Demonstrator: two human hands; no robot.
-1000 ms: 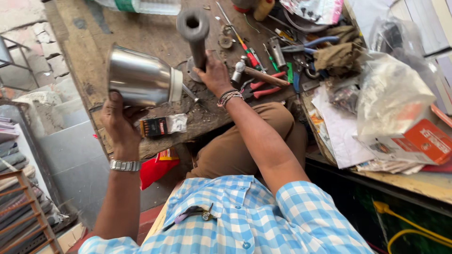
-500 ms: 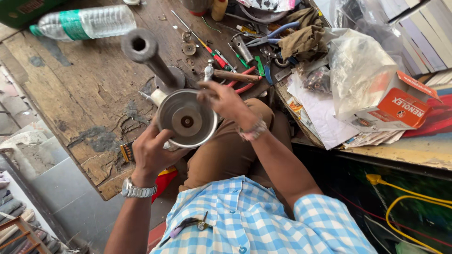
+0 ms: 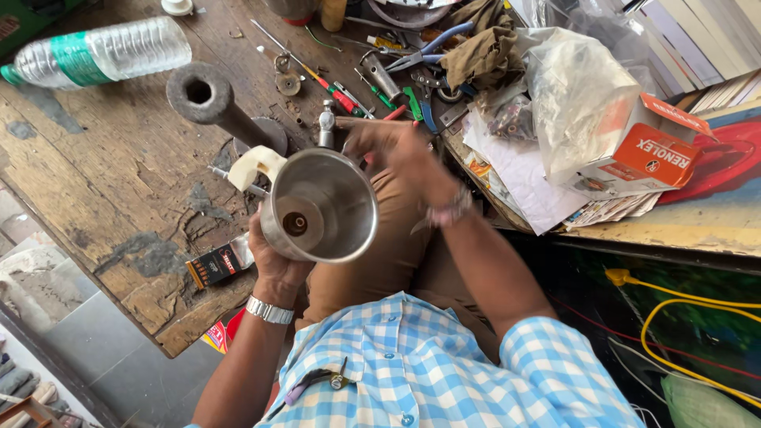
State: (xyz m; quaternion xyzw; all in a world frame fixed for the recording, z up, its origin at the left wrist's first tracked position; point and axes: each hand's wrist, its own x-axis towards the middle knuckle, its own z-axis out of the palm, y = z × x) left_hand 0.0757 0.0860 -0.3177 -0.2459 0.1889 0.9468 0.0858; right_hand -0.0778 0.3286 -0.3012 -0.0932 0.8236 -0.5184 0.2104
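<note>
- The shiny steel mixer jar point(image 3: 321, 208) with a cream plastic handle point(image 3: 252, 165) is tilted, its open mouth facing the camera, above the worn wooden workbench point(image 3: 103, 166).
- The left hand point(image 3: 273, 265) grips the jar from below.
- The right hand point(image 3: 396, 147) is blurred beyond the jar's rim; its grip cannot be told.

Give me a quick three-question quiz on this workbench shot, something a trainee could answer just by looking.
1. True or false: the steel jar has its open mouth turned toward the camera.
2. Which hand grips the steel jar? A) left hand B) right hand C) both
3. Fill in: the plastic bottle lies on its ____ on the wooden bench.

Key
1. True; its inside and bottom show.
2. A; the left hand, with a wristwatch, grips it from below, while the blurred right hand is beyond it, by the tools.
3. Side.
</note>
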